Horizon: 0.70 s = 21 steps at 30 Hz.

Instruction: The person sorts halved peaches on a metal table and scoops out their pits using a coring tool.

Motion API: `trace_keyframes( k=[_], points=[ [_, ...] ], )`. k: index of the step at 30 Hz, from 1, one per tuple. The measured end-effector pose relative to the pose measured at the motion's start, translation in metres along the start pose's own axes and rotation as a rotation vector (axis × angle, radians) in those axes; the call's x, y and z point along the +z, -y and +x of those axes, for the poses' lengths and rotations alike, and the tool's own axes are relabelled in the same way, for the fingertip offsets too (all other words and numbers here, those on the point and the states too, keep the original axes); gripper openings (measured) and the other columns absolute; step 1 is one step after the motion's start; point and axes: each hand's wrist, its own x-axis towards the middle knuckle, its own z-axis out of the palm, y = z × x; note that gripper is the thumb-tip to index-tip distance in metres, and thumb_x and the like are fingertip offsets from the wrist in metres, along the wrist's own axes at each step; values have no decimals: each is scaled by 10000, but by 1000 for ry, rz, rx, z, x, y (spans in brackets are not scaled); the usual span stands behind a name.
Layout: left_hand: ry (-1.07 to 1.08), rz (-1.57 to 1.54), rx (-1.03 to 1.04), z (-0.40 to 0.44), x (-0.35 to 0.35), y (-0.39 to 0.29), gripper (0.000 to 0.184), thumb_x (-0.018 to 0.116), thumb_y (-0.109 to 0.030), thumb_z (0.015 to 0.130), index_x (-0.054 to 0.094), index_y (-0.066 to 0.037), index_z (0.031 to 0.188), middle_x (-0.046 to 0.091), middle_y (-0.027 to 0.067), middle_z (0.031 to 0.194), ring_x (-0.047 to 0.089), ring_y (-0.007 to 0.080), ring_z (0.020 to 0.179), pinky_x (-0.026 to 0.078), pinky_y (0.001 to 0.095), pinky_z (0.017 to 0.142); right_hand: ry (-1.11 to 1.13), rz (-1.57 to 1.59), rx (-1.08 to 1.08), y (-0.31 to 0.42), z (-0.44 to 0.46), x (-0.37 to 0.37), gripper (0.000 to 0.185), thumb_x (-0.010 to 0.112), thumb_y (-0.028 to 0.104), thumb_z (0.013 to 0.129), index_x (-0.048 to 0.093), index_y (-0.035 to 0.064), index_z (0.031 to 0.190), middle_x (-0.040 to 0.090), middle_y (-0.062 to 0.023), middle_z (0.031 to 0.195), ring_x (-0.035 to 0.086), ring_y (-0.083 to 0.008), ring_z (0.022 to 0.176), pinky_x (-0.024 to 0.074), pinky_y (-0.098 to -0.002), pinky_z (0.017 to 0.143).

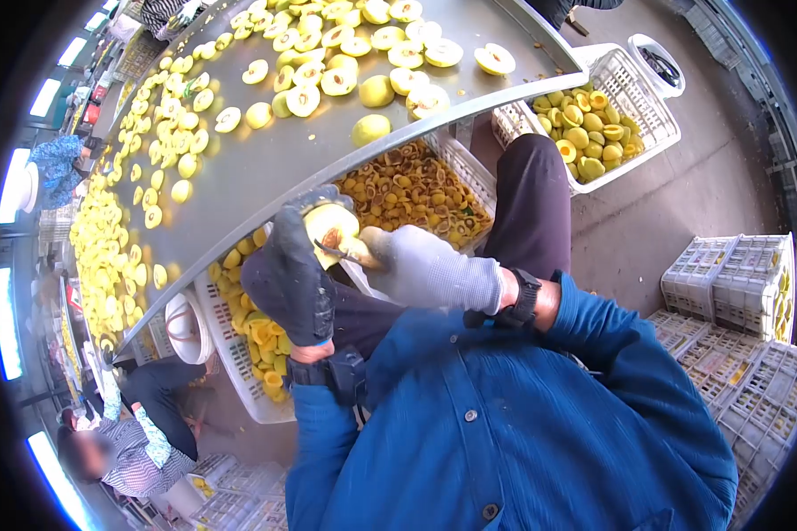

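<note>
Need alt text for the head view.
Dark-gloved left hand holds a cut yellow fruit; grey-gloved right hand holds a small tool at its brown centre. Beyond, fruit halves cover part of a metal table, with fruit-filled crates nearby.

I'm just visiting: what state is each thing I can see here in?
Left hand: black-gloved, closed around a fruit half.
Fruit half: cut open, brown centre showing.
Right hand: grey-gloved, gripping a tool.
Tool: held at the fruit half's cut side.
Metal table: strewn with fruit, mostly halved.
Right crate: loaded with fruit pieces.
Left crate: likewise loaded.
Middle crate: holding brown scraps.
Far-right crates: stacked.
</note>
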Motion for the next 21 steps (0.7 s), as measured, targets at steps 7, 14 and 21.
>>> trace_keyframes(
  k=[7,14,21],
  points=[
    [61,-352,-129,7,0,-10,526,363,-413,1044,647,29,1022,695,123,991,668,213,867,538,335,817,41,114,-132,-14,-3,8,222,622,157,831,614,12,998,626,-162,696,643,-288,659,493,-394,603],
    [-8,-658,-179,15,2,-10,456,352,-354,1059,609,22,1045,682,137,973,666,235,873,538,325,824,130,166,-97,-5,11,4,235,664,218,851,647,34,995,664,-162,752,655,-262,686,503,-390,632],
    [-168,-622,-156,10,11,-25,539,344,-437,1052,551,47,1171,636,153,1144,640,243,980,522,345,872,143,341,-73,6,11,-21,226,650,129,817,664,30,1019,678,-163,792,684,-249,757,516,-375,697]
  ],
)
